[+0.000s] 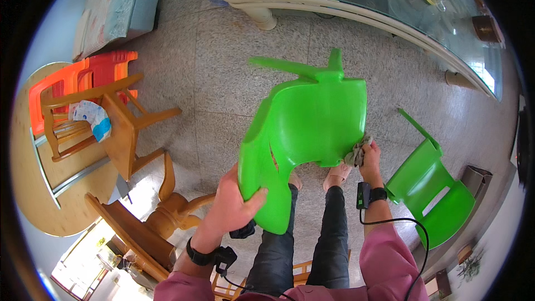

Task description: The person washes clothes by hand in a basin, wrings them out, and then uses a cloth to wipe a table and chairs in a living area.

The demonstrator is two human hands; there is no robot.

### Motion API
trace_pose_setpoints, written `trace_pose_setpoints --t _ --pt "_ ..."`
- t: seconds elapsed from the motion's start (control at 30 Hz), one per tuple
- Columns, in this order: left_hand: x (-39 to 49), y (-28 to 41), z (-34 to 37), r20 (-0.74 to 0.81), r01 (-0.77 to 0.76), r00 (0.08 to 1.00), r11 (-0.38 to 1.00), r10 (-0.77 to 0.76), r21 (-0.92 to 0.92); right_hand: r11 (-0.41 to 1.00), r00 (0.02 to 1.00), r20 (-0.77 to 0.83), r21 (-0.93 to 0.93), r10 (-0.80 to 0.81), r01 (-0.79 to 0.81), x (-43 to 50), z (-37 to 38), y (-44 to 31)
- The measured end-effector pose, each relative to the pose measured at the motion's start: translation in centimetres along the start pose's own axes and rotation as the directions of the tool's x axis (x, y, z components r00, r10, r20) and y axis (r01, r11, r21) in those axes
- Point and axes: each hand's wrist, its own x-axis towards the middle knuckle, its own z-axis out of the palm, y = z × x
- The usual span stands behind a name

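Observation:
Before my legs is a bright green plastic chair (319, 121), tilted on its side with its smooth seat facing up. My left hand (238, 202) grips the top of its curved backrest (267, 200), thumb on the near face. In my right hand (371, 159) is a crumpled grey cloth (357, 152), pressed at the seat's right edge. Two of the chair's legs (292, 67) stick out on the far side. Part of the chair's underside is hidden. Each wrist wears a black strap with a small wired device.
Another green chair (434, 184) stands at my right near the wall. A glass-topped table (355, 4) spans the far side. To the left are a wooden chair (121, 129), stacked orange and red plastic stools (83, 79), a round tabletop (25, 175) and a wooden pedestal table (138, 234).

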Motion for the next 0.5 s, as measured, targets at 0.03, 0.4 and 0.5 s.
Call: trace_pose_setpoints --t 0.03,0.4,0.5 --pt "-0.4 0.4 -0.1 0.013 -0.027 1.000 0.998 0.026 0.063 1.000 0.999 0.037 0.014 0.013 -0.014 -0.4 -0.3 0.5" --pt "-2.1 5.5 -3.3 0.123 -0.100 0.991 0.909 0.054 0.405 0.949 0.962 0.059 -0.191 0.267 -0.252 -2.8 -2.6 0.1" --pt "-1.8 6.6 -5.2 0.168 -0.106 0.985 0.893 0.035 0.437 0.955 0.967 0.035 -0.166 0.254 -0.245 -3.1 -3.3 -1.1"
